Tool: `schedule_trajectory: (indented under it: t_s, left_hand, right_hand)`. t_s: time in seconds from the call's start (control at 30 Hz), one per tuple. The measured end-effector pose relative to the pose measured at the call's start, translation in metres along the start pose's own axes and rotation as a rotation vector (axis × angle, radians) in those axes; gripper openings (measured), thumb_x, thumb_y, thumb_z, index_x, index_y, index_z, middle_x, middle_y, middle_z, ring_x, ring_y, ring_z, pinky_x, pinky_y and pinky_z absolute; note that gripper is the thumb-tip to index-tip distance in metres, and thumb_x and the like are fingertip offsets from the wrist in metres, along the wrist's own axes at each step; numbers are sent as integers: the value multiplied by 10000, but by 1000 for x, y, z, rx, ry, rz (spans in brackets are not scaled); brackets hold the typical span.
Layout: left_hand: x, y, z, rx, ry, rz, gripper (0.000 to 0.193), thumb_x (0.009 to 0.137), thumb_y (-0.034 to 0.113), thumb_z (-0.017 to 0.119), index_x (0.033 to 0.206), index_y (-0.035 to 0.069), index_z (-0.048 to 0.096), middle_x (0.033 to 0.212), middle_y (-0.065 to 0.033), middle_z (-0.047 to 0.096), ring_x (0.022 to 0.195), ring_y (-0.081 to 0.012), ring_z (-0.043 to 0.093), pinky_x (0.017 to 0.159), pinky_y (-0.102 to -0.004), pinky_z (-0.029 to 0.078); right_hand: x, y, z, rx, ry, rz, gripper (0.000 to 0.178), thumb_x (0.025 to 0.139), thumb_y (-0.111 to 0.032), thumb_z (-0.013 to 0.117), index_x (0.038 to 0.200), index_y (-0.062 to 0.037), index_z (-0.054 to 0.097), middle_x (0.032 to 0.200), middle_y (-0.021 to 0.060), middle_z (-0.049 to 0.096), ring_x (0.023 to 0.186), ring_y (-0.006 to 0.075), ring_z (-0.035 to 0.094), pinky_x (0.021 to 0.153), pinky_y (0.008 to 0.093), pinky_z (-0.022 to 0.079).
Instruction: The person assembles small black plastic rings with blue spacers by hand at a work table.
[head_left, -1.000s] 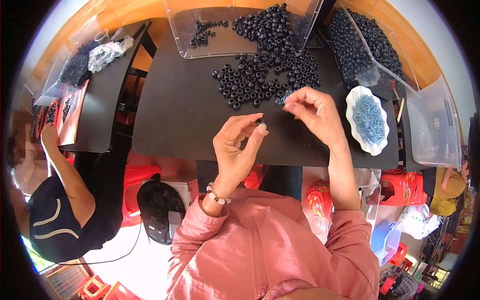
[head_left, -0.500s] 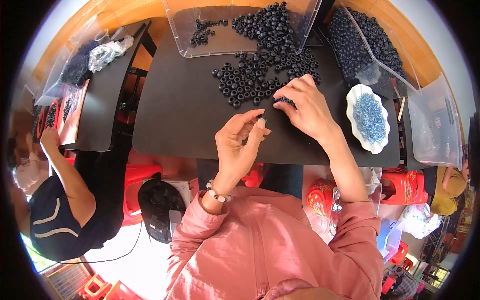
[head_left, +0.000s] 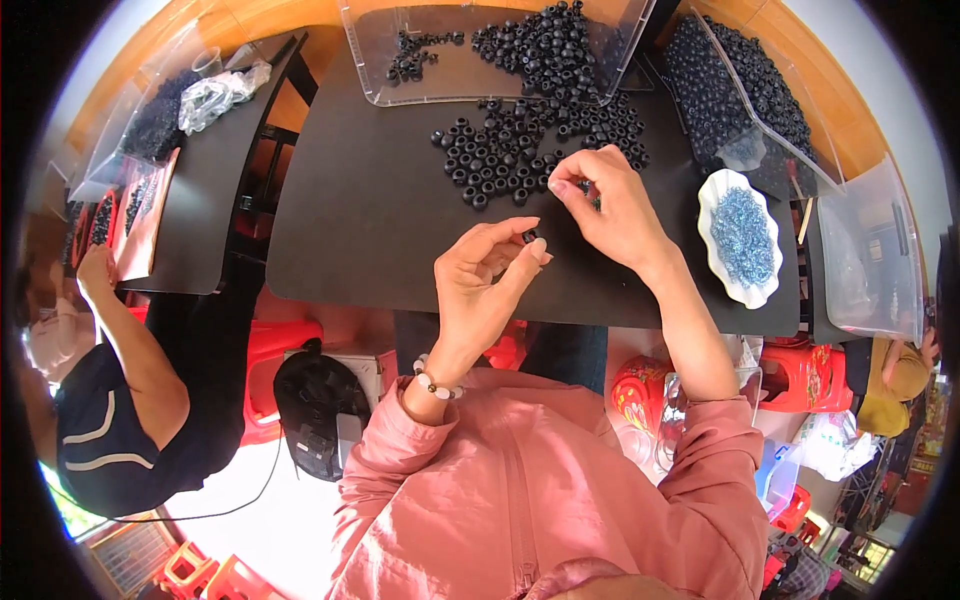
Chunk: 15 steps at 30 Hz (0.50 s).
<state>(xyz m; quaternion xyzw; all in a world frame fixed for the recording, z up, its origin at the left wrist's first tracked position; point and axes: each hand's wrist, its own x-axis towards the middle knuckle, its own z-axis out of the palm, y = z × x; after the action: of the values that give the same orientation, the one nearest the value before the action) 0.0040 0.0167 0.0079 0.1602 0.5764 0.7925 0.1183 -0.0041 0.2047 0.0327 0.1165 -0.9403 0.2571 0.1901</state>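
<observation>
My left hand pinches a black bead between thumb and forefinger, above the near part of the black table. To its right and slightly farther off, my right hand is closed, thumb and forefinger pressed together. Small dark and greenish bits show behind its thumb; what they are is hidden. Just beyond both hands lies a spread of loose round black beads with holes through them. A white scalloped dish of small clear blue beads stands right of my right hand.
A clear tray with more black beads lies at the far side. A clear bin full of dark beads stands far right, near another clear box. On the left, a co-worker's hand is at a neighbouring table.
The dark row of beads seen at my right fingertips is now mostly hidden by the fingers. The bead in my left pinch shows more plainly. Both hands have shifted only slightly.
</observation>
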Motion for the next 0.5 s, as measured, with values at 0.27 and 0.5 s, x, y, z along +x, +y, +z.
schedule_trajectory:
  t_s: [0.27, 0.5]
  left_hand:
    - [-2, -4, -1, 80, 33, 57, 256, 800, -39, 672, 1054, -35, 641, 961, -63, 600, 806, -110, 643, 733, -218, 516]
    - [-4, -4, -1, 30, 28, 76, 251, 801, -51, 665, 1050, -39, 641, 942, -78, 618, 792, -128, 647, 722, -221, 521]
  right_hand:
    - [-10, -23, -9, 1061, -190, 365, 155, 902, -201, 605, 933, -49, 605, 866, -35, 573, 786, 27, 492, 682, 191, 402]
    - [-19, -29, -4, 1203, -237, 395, 149, 904, -179, 610, 932, -33, 599, 890, -20, 571, 815, 48, 502, 736, 209, 415]
